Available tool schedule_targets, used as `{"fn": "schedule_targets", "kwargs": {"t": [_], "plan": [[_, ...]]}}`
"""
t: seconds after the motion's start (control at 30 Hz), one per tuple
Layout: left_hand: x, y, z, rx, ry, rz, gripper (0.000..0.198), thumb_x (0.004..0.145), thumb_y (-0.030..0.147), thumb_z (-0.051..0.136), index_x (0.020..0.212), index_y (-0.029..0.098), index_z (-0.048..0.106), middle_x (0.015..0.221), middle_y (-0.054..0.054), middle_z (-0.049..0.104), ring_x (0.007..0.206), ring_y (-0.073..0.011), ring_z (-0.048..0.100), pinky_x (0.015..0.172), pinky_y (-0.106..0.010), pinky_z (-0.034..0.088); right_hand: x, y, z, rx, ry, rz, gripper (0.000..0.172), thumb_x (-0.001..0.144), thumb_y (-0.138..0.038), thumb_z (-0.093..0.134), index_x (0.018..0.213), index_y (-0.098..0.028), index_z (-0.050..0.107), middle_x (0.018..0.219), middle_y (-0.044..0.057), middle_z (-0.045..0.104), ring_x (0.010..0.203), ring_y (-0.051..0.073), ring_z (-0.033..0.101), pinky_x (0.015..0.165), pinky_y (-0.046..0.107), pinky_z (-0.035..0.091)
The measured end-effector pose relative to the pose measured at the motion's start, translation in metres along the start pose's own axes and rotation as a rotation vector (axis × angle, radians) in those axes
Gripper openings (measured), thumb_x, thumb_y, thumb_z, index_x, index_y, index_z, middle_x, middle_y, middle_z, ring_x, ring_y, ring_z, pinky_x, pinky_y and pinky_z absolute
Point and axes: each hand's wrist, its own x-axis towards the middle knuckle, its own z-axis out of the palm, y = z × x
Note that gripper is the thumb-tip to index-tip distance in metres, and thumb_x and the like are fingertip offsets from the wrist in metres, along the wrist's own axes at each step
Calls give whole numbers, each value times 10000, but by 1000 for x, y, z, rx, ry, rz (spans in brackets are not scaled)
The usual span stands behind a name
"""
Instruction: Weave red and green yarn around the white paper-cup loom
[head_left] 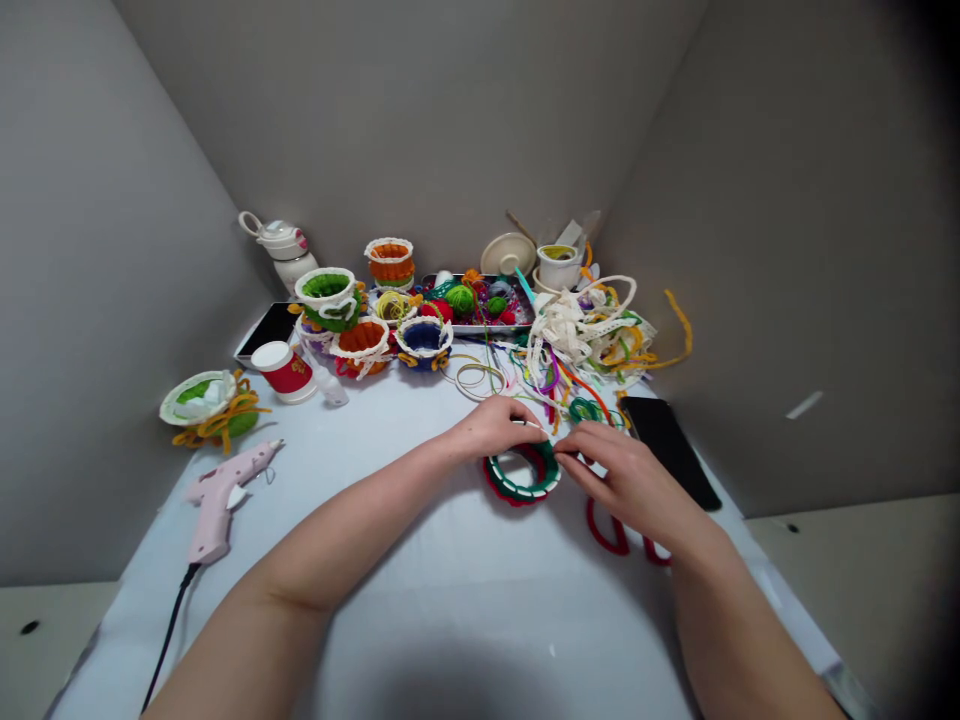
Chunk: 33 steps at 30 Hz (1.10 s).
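Note:
A round woven ring (524, 491) in green and red, with a white strand threaded along its rim, rests on the white table (450, 620) in front of me. My left hand (496, 427) grips its back left rim, fingers curled over it. At the ring's right side, my right hand (616, 467) pinches its thumb and fingertips together at the rim; whatever lies between these fingertips is too small to make out. Red scissor handles (606, 527) show partly beneath my right hand.
A pink glue gun (220, 500) with a black cord lies left. Small woven baskets (361, 345), a red-and-white tub (285, 372) and a tray of yarn (480, 325) stand behind. A lace heap (566, 328) and a black phone (670, 450) are at right.

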Motion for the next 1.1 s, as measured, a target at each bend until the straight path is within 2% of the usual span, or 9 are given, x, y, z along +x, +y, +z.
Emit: {"fn": "schedule_targets", "kwargs": {"t": [0.13, 0.3, 0.53, 0.7, 0.97, 1.1], "plan": [[1, -2, 0, -4, 12, 14, 254, 702, 358, 666, 795, 130, 729, 778, -20, 699, 745, -133, 596, 705, -230, 444, -2, -3, 2, -37, 0, -45, 153, 967, -231, 470, 919, -192, 611, 878, 68, 613, 842, 187, 582, 738, 289, 445], [0, -1, -2, -73, 12, -15, 257, 701, 353, 670, 793, 117, 716, 763, -24, 686, 700, -114, 579, 682, -223, 439, -8, -2, -5, -1, -35, -38, 163, 968, -250, 477, 931, -198, 627, 868, 54, 630, 806, 164, 588, 730, 271, 441], [-4, 6, -1, -143, 27, -108, 227, 701, 321, 655, 780, 110, 682, 657, -2, 608, 563, -81, 493, 544, -210, 377, -7, 6, -11, 134, -82, 160, 220, 953, -336, 487, 898, -209, 658, 804, 23, 678, 706, 140, 596, 659, 248, 440], [-5, 7, -1, -143, 29, -102, 195, 710, 296, 646, 760, 108, 667, 643, 4, 587, 546, -68, 471, 544, -204, 382, -5, 14, -11, 245, -96, 259, 273, 933, -387, 496, 863, -191, 673, 728, 18, 659, 637, 135, 540, 601, 244, 431], [-4, 6, -1, -103, 32, -87, 236, 710, 327, 652, 794, 108, 674, 687, -8, 613, 586, -82, 499, 555, -208, 395, -2, 28, -8, 563, -154, 370, 344, 874, -481, 557, 842, -159, 674, 736, 31, 637, 690, 147, 548, 636, 260, 443], [-3, 4, -1, -91, 41, -87, 256, 708, 342, 658, 813, 110, 684, 707, -14, 629, 603, -90, 514, 574, -217, 408, 2, 29, -9, 684, -191, 443, 360, 830, -506, 611, 815, -150, 660, 707, 18, 624, 656, 131, 531, 620, 251, 413]]}}
